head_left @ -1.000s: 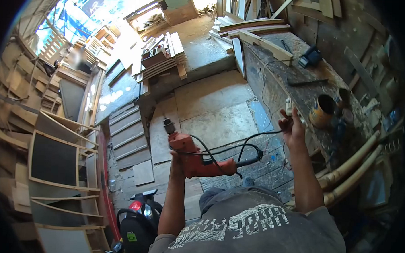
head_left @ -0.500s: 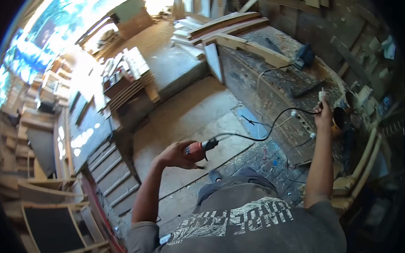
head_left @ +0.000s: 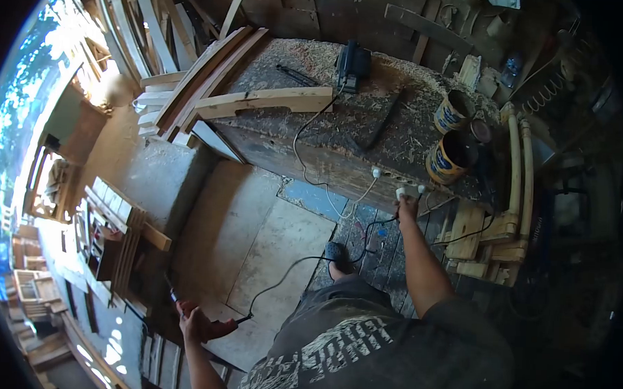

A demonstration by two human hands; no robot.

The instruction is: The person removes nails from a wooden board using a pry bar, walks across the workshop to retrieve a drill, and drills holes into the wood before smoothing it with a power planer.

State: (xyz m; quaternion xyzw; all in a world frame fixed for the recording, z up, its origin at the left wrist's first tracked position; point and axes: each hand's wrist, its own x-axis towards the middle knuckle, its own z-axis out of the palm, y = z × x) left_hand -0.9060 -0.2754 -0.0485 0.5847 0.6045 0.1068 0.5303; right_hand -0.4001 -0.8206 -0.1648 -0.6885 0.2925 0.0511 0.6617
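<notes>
My left hand is wrapped round a red corded power drill, held low on the left with its narrow tip pointing up and away. A black cord runs from the drill in a loose curve across to my right side. My right hand grips the white plug on that cord, right at the front side of the workbench. Two other white plugs, one to the left and one to the right, sit along the same bench side.
On the bench lie a shaped wooden piece, a dark power tool, an angled black bar and two yellow cans. Wood shavings cover its top. Stacked slats stand at left; a bamboo-like frame is at right.
My view has swung right toward the bench. My right hand has brought the plug down to the bench side, and my left hand has lowered the drill and turned its tip away.
</notes>
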